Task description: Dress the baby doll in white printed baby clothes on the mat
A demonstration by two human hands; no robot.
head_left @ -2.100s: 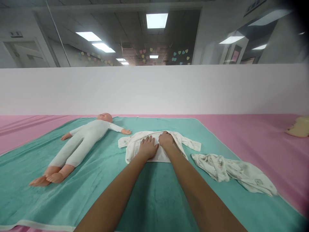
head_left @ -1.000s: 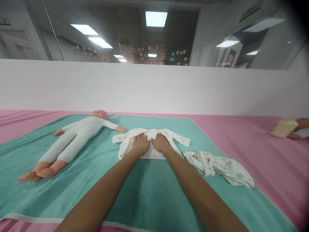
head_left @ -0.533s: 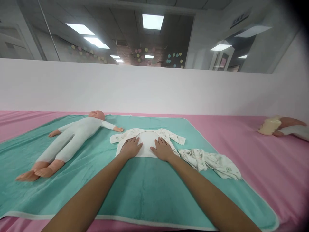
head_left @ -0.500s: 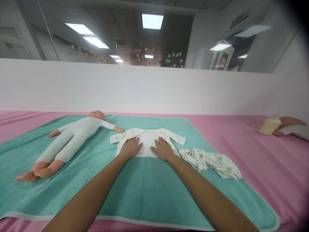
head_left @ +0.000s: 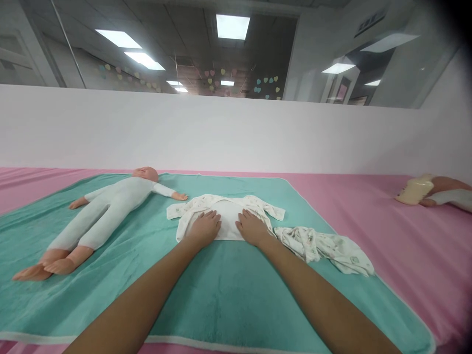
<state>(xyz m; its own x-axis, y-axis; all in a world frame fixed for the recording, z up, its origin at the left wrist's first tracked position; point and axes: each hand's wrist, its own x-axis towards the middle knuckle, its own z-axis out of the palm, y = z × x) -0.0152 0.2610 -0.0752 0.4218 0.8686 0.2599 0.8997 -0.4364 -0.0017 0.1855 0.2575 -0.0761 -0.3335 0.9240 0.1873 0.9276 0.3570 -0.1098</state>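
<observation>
A small white baby top (head_left: pixel 228 209) with a faint print lies spread on the green towel (head_left: pixel 221 290), its sleeves out to both sides. My left hand (head_left: pixel 205 228) rests on the left half of its plain white panel, palm down with the fingers stretched forward. On the right half lies my right hand (head_left: pixel 252 228), also flat and fingers extended. Neither hand grips anything visible. Close to my right wrist is a crumpled printed baby garment (head_left: pixel 324 248).
To the left a baby doll (head_left: pixel 110 201) in white lies on its back on the towel. Pink sheeting (head_left: pixel 354 206) shows around it. At the far right are a cream bottle (head_left: pixel 415 190) and part of another doll (head_left: pixel 448 189). A white wall (head_left: pixel 206 132) stands behind.
My hands have shifted slightly on the top, with their fingers closer together and pointing more inward. The view has tilted a little; the doll and crumpled garment lie as before.
</observation>
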